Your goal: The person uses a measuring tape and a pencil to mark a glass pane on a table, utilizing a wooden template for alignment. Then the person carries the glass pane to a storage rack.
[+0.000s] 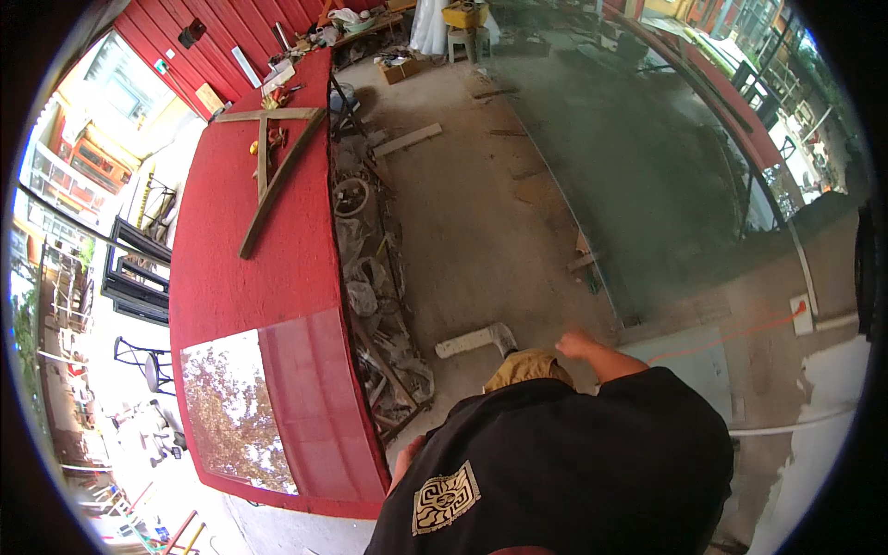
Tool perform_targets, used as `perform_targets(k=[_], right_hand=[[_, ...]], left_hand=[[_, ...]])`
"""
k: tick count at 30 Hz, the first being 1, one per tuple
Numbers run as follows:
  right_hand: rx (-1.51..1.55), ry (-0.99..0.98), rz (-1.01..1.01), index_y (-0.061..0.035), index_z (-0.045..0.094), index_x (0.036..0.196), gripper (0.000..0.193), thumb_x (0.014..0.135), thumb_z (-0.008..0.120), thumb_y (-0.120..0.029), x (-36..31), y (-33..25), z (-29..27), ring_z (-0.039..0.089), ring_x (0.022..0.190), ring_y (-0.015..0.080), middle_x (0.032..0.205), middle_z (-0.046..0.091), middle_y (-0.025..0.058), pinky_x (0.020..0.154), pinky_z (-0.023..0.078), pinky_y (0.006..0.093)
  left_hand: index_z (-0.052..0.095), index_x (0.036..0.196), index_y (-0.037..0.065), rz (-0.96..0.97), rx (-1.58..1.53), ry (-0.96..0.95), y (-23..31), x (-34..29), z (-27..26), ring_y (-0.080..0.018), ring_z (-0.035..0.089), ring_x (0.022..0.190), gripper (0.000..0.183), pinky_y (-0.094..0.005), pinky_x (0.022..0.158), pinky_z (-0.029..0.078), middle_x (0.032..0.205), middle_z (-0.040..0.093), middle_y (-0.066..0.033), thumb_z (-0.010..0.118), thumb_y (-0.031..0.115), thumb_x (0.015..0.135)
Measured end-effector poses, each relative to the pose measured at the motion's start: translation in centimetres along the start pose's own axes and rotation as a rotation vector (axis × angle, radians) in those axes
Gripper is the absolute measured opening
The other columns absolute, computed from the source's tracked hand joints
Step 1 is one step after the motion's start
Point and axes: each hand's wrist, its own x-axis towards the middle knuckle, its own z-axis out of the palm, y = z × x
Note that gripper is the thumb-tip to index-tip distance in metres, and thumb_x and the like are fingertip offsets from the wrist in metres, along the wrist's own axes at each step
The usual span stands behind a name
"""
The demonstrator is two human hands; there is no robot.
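My right hand [578, 345] is raised in front of my body over the concrete floor, its fingers curled in a loose fist with nothing showing in them. The large greenish glass sheet [638, 185] lies beyond it to the right. Low on the left, my left hand [407, 455] shows only in part beside the edge of the red-covered table [250, 287]; its fingers are mostly hidden by my black shirt. On that table's near end rests a glass pane [231, 407] that mirrors trees. Farther up lies a wooden T-square with a diagonal brace [287, 180].
A pale elongated thing [472, 341] lies on the floor by my feet. A wood strip [408, 140] lies farther off. Plastic-wrapped clutter and a white bucket [351, 197] sit under the table. An orange cord [731, 335] runs to a white power strip [801, 314] at right.
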Motion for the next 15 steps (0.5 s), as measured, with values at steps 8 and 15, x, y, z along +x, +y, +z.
perform_targets(k=[8,15], right_hand=[[0.239,-0.091,0.056,-0.0003,0.076,0.118,0.054,0.106,0.057,-0.049,11.0,3.5,-12.2,0.069,0.113,0.0413,0.117,0.075,0.0212,0.096,0.054,0.0505],[0.341,-0.005,0.104,-0.0047,0.077,0.119,0.043,0.103,0.065,-0.042,21.8,-3.8,-25.2,0.073,0.105,0.0347,0.112,0.077,0.0180,0.091,0.056,0.0479]], left_hand=[[0.060,0.142,-0.004,-0.151,0.134,-0.040,20.0,12.5,6.8,-0.0181,0.062,0.117,0.043,-0.0351,0.104,0.048,0.129,0.070,-0.0099,0.065,0.010,0.102],[0.054,0.150,0.000,-0.113,0.283,-0.308,28.3,21.5,1.7,-0.0179,0.062,0.125,0.050,-0.0357,0.109,0.048,0.135,0.069,-0.0093,0.067,0.015,0.104]])
